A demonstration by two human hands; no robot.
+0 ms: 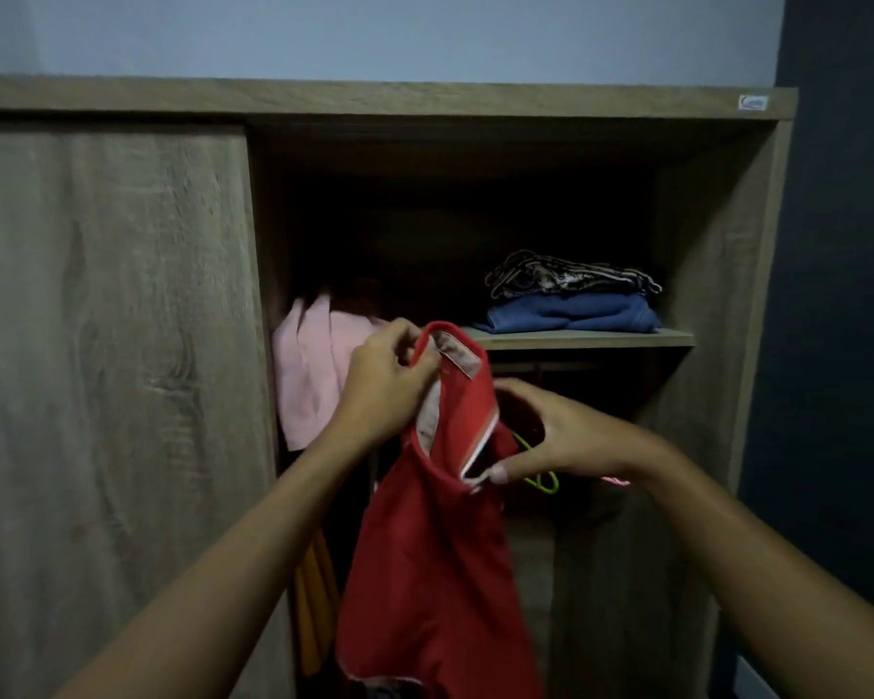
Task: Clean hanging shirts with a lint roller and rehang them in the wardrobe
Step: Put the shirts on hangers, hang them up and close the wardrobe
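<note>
Dim, soft footage; wardrobe (475,219) interior deeply shadowed.

Home bedroom: wooden wardrobe (717,295) w/ sliding door (107,345), folded clothes (571,300) on shelf (601,339), painted wall (374,32).

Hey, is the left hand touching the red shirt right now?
Touching. The head view shows the left hand pinching the collar of the red shirt, with its fingers curled over the fabric edge.

Dim room, pale wall (374,32), dark blue wall (843,244) right, wood-grain wardrobe (107,320)
</note>
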